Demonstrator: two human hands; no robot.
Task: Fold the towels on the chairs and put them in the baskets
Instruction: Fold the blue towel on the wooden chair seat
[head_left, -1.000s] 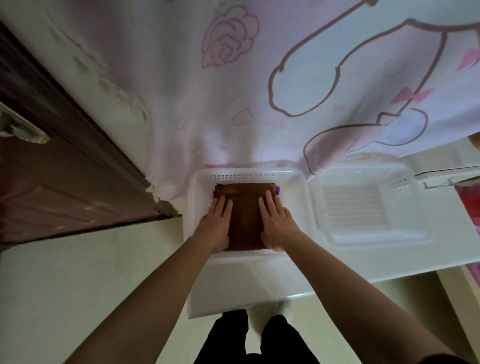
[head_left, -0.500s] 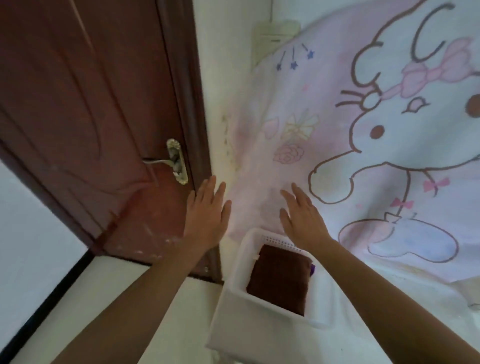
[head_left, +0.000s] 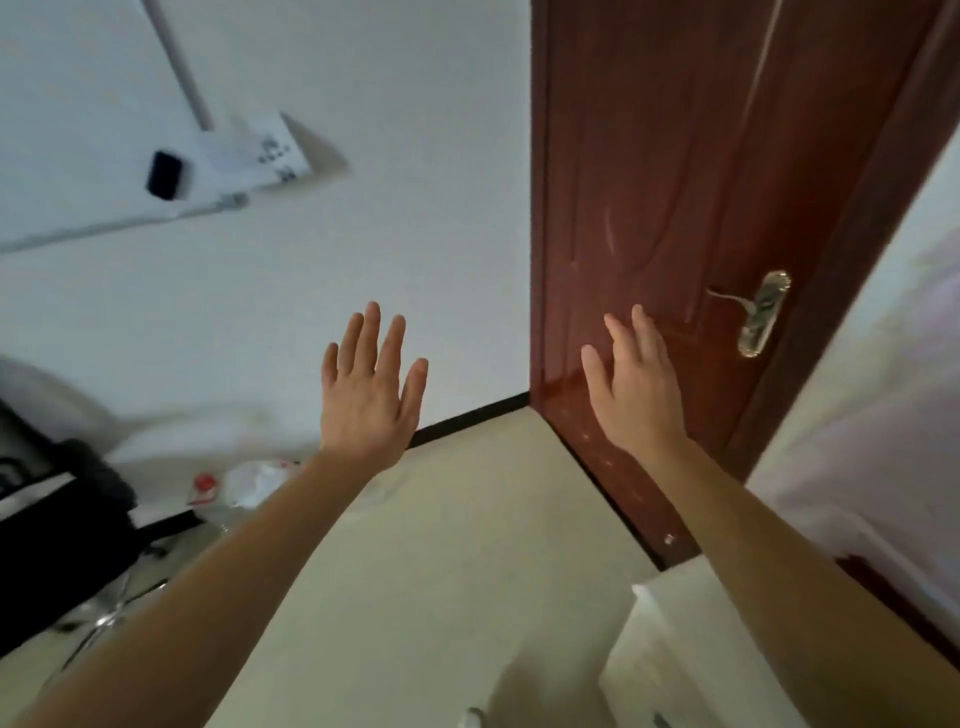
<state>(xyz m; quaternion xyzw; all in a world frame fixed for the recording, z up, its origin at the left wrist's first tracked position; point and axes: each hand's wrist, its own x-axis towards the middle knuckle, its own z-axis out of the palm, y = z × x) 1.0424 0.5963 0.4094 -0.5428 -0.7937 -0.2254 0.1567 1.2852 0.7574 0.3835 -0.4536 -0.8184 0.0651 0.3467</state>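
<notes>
Basket (head_left: 655, 642) lower right, left hand (head_left: 363, 402), right hand (head_left: 640, 397) — fingers straight, empty

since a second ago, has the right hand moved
Yes. The right hand has lifted off the towel and swung left: it was right of the brown door, and now shows open against it, left of the door handle, holding nothing.

The single camera rides on my head, wide-angled, looking forward and a little down along both forearms. It faces a room corner: white wall (head_left: 363, 156) ahead and left, brown door (head_left: 675, 156) to the right, pale floor (head_left: 441, 545) below. My left hand (head_left: 363, 400) and right hand (head_left: 636, 387) hang mid-frame, near the lens, the corner farther off.
</notes>
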